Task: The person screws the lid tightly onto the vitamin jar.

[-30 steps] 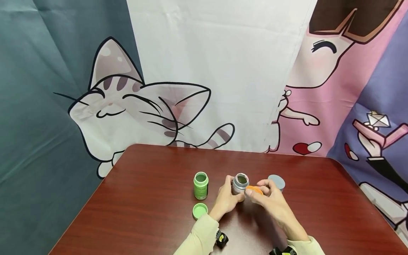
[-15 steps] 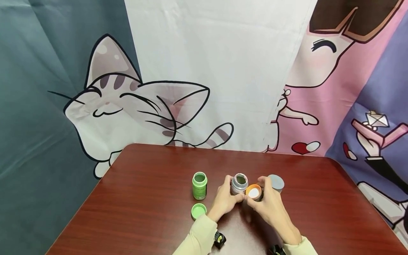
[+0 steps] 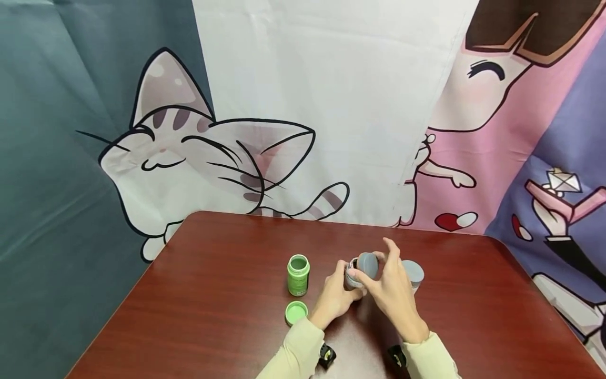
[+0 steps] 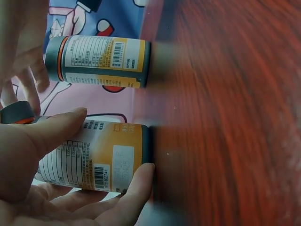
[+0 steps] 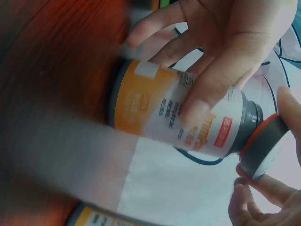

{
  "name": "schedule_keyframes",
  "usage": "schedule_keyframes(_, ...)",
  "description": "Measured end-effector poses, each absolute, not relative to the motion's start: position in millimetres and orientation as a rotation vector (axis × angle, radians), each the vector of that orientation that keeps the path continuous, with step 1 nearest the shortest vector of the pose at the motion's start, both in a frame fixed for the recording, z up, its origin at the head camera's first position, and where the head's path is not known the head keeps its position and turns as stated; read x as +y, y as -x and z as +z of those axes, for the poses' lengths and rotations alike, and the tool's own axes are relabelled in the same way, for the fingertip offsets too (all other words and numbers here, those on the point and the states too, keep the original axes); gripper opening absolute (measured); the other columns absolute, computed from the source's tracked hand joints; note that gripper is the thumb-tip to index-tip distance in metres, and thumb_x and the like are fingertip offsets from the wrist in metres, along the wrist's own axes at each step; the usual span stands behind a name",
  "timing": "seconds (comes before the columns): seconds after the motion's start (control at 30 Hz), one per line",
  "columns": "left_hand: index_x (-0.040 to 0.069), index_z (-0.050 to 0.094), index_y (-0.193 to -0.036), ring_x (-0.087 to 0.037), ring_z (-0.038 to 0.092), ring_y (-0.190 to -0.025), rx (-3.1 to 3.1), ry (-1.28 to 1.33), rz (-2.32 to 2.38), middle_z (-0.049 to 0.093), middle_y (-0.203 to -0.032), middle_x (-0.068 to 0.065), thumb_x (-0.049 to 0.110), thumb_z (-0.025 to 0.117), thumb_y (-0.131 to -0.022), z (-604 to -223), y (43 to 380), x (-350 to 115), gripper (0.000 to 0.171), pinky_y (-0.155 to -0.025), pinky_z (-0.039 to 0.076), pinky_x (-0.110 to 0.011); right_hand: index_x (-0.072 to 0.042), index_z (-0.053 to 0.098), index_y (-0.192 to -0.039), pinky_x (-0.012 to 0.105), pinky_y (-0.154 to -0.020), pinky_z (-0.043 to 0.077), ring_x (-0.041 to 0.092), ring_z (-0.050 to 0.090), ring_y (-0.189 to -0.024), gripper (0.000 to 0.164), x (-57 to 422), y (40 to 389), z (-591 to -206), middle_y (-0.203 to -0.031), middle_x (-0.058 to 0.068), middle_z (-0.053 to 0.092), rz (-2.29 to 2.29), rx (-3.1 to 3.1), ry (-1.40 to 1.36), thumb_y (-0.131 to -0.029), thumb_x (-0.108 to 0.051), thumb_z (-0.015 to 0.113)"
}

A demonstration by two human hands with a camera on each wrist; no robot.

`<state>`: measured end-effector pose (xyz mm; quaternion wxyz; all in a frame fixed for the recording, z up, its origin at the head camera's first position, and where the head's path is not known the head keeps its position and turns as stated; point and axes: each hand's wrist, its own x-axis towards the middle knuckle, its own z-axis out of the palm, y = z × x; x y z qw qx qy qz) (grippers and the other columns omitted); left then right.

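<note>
My left hand (image 3: 333,297) grips a grey pill bottle (image 5: 162,108) with an orange and white label, its base at the table in the left wrist view. Thumb and fingers of my right hand (image 3: 396,295) pinch its grey lid (image 3: 368,265). The lid is tilted at the bottle's mouth, its orange inner rim turned toward the neck in the right wrist view. A threaded part of the neck still shows beside the lid. Just right of my right hand stands a similar bottle (image 4: 103,61) with its grey cap on, partly hidden by that hand in the head view.
A green bottle (image 3: 298,276) stands uncapped to the left of my left hand. Its green lid (image 3: 296,312) lies inside-up in front of it, close to my left wrist. Behind the brown table (image 3: 213,295) hangs a printed cloth (image 3: 331,95) with cartoon figures.
My right hand has turned the lid over, from its white inside facing up to its grey top showing, and brought it left and up to the bottle's mouth. My left hand keeps its grip.
</note>
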<state>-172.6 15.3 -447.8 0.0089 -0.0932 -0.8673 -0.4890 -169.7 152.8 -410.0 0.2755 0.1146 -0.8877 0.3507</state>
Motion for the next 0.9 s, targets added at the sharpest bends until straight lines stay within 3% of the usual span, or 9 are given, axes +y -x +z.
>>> schedule_keyframes(0.23, 0.019, 0.048, -0.111, -0.014, 0.059, -0.087, -2.707, 0.344, -1.475, 0.065, -0.101, -0.004, 0.021, 0.075, -0.075, -448.4, 178.4, 13.9, 0.045, -0.07, 0.045, -0.028, -0.009, 0.055, -0.12, 0.038, -0.074, 0.041, 0.022, 0.052, -0.096, 0.048, 141.9, 174.5, -418.7, -0.115, 0.009, 0.055, 0.968, -2.388, -0.51, -0.078, -0.021, 0.074)
schedule_keyframes(0.4, 0.017, 0.05, -0.113, -0.015, 0.06, -0.085, -2.704, 0.335, -1.424, 0.065, -0.099, -0.004, 0.019, 0.075, -0.074, -450.6, 179.2, 14.0, 0.046, -0.068, 0.046, -0.027, -0.019, 0.06, -0.12, 0.037, -0.07, 0.043, 0.018, 0.055, -0.092, 0.043, 139.7, 174.5, -421.6, -0.122, 0.006, 0.052, 1.018, -2.404, -0.525, -0.079, -0.021, 0.073)
schedule_keyframes(0.6, 0.018, 0.052, -0.116, -0.016, 0.061, -0.09, -2.688, 0.327, -1.375, 0.065, -0.1, -0.002, 0.021, 0.074, -0.074, -453.9, 178.8, 16.5, 0.048, -0.072, 0.047, -0.029, -0.022, 0.06, -0.123, 0.039, -0.074, 0.042, 0.022, 0.054, -0.101, 0.043, 142.9, 171.7, -423.6, -0.126, 0.007, 0.049, 1.064, -2.442, -0.523, -0.081, -0.019, 0.07)
schedule_keyframes(0.9, 0.02, 0.053, -0.121, -0.009, 0.058, -0.093, -2.657, 0.355, -1.515, 0.064, -0.105, 0.002, 0.023, 0.075, -0.073, -457.0, 183.8, 11.5, 0.053, -0.08, 0.045, -0.028, -0.023, 0.046, -0.133, 0.031, -0.078, 0.043, 0.013, 0.054, -0.099, 0.059, 147.9, 175.3, -421.6, -0.126, 0.0, 0.051, 1.254, -2.457, -0.569, -0.081, -0.008, 0.069)
